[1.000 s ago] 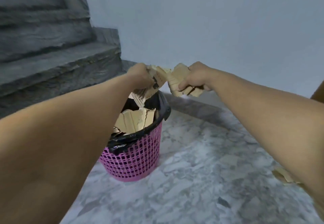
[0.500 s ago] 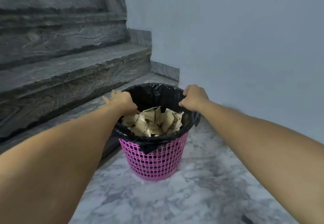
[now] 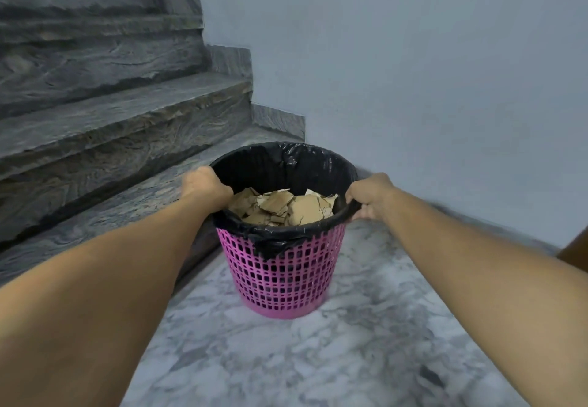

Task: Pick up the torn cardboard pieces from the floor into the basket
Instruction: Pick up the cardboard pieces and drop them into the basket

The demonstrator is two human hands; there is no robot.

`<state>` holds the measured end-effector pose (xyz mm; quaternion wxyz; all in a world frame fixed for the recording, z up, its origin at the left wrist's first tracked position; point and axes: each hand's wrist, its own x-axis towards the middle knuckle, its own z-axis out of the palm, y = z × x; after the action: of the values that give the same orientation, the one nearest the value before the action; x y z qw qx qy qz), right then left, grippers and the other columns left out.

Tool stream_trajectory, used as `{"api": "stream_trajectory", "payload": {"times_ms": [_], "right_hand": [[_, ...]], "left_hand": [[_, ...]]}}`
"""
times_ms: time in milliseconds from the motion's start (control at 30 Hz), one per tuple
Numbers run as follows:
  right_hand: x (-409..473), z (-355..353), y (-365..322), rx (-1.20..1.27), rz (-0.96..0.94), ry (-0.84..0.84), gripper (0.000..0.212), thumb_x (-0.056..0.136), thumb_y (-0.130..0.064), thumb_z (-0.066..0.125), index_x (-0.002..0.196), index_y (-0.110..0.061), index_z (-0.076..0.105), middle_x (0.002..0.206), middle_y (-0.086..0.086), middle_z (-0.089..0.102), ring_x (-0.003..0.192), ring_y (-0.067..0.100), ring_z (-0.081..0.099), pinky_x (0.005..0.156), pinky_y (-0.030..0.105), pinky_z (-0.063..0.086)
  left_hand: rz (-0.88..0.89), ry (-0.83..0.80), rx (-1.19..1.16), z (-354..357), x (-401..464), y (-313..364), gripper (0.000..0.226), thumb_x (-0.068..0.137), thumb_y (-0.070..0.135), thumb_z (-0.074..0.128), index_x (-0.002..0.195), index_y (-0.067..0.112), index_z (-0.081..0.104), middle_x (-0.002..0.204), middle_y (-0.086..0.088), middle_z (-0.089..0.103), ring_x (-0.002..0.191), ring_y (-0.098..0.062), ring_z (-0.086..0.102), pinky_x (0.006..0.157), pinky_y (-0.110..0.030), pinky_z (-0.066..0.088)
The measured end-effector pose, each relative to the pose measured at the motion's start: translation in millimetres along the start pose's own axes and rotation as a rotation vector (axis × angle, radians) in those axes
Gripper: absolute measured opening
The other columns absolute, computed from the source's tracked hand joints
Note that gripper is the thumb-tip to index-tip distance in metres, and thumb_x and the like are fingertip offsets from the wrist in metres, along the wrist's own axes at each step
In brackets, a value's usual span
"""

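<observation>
A pink lattice basket (image 3: 286, 276) lined with a black plastic bag stands on the marble floor. Several torn brown cardboard pieces (image 3: 283, 207) lie piled inside it. My left hand (image 3: 205, 188) is closed on the left side of the rim. My right hand (image 3: 370, 195) is closed on the right side of the rim. No loose cardboard shows on the floor in this view.
Dark grey stone stairs (image 3: 105, 113) rise at the left, right beside the basket. A pale blue wall (image 3: 413, 72) stands behind it. Grey-white marble floor (image 3: 318, 359) stretches toward me. A brown edge (image 3: 576, 252) shows at the far right.
A second ago both hands held cardboard pieces over the basket; they dropped them in. Both hands now grip the rim, and the pieces lie flatter inside.
</observation>
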<state>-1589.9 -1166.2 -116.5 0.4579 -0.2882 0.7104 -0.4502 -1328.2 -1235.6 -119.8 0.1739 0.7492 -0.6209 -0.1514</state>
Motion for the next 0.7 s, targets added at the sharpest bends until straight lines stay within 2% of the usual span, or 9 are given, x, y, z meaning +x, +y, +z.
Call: {"api": "stream_trajectory", "payload": {"times_ms": [33,100,200,233,300,367,467,633,700], "right_hand": [[-3,-11,-1,0.025,0.006,0.016,0.021,0.081,0.026,0.051,0.077,0.005,0.052,0.086,0.016,0.053,0.089,0.037,0.063,0.067,0.052,0.059],[-5,-33,0,0.052,0.004,0.063,0.024,0.083,0.025,0.048,0.075,0.004,0.051,0.085,0.015,0.051,0.093,0.036,0.061,0.081,0.055,0.056],[-6,-66,2,0.096,0.004,0.133,0.021,0.087,0.024,0.045,0.079,0.005,0.051,0.084,0.013,0.049,0.090,0.031,0.058,0.090,0.055,0.052],[-3,-78,4,0.119,0.005,0.162,0.020,0.087,0.024,0.045,0.083,0.005,0.050,0.088,0.013,0.051,0.090,0.031,0.058,0.088,0.054,0.053],[6,-100,8,0.168,0.000,0.234,0.019,0.085,0.025,0.047,0.084,0.006,0.051,0.100,0.017,0.056,0.092,0.033,0.063,0.074,0.056,0.056],[16,-118,12,0.220,0.008,0.299,0.020,0.081,0.025,0.050,0.088,0.007,0.053,0.108,0.021,0.059,0.091,0.037,0.066,0.068,0.062,0.055],[29,-145,19,0.292,0.004,0.398,0.026,0.079,0.025,0.052,0.098,0.008,0.055,0.104,0.024,0.063,0.085,0.038,0.068,0.061,0.067,0.053],[42,-172,34,0.349,-0.010,0.489,0.021,0.080,0.024,0.053,0.088,0.005,0.053,0.100,0.024,0.065,0.083,0.038,0.069,0.056,0.066,0.053],[45,-175,39,0.349,-0.011,0.524,0.019,0.081,0.021,0.056,0.088,0.004,0.053,0.102,0.024,0.066,0.083,0.038,0.070,0.056,0.063,0.055]], "left_hand": [[0.031,-0.010,-0.015,5,-3,11,0.039,0.081,0.016,0.062,0.116,0.000,0.059,0.108,-0.019,0.062,0.093,-0.031,0.059,0.071,-0.033,0.051],[0.095,-0.024,-0.053,19,-9,35,0.050,0.086,0.028,0.065,0.125,-0.001,0.055,0.121,-0.020,0.060,0.108,-0.033,0.058,0.082,-0.036,0.050],[0.206,-0.069,-0.113,45,-18,68,0.065,0.093,0.047,0.052,0.136,-0.002,0.046,0.139,-0.020,0.046,0.128,-0.036,0.045,0.103,-0.043,0.041],[0.247,-0.099,-0.109,54,-20,78,0.068,0.093,0.053,0.047,0.134,-0.002,0.047,0.142,-0.020,0.043,0.130,-0.037,0.042,0.106,-0.046,0.039],[0.311,-0.160,-0.076,72,-21,95,0.076,0.089,0.063,0.039,0.129,-0.001,0.051,0.143,-0.020,0.040,0.132,-0.038,0.038,0.107,-0.053,0.036],[0.366,-0.186,-0.045,89,-26,111,0.080,0.089,0.067,0.033,0.134,0.002,0.047,0.151,-0.018,0.029,0.141,-0.036,0.027,0.112,-0.054,0.027],[0.464,-0.206,-0.004,109,-40,139,0.078,0.093,0.064,0.028,0.147,0.007,0.031,0.161,-0.010,0.008,0.149,-0.027,0.003,0.118,-0.055,0.010],[0.513,-0.261,0.015,139,-57,169,0.099,0.086,0.073,0.030,0.153,0.009,-0.003,0.160,-0.010,-0.013,0.148,-0.026,-0.009,0.117,-0.055,-0.001],[0.493,-0.271,-0.004,145,-61,176,0.108,0.082,0.078,0.033,0.152,0.008,-0.010,0.159,-0.011,-0.018,0.148,-0.027,-0.012,0.117,-0.056,-0.003]]}}
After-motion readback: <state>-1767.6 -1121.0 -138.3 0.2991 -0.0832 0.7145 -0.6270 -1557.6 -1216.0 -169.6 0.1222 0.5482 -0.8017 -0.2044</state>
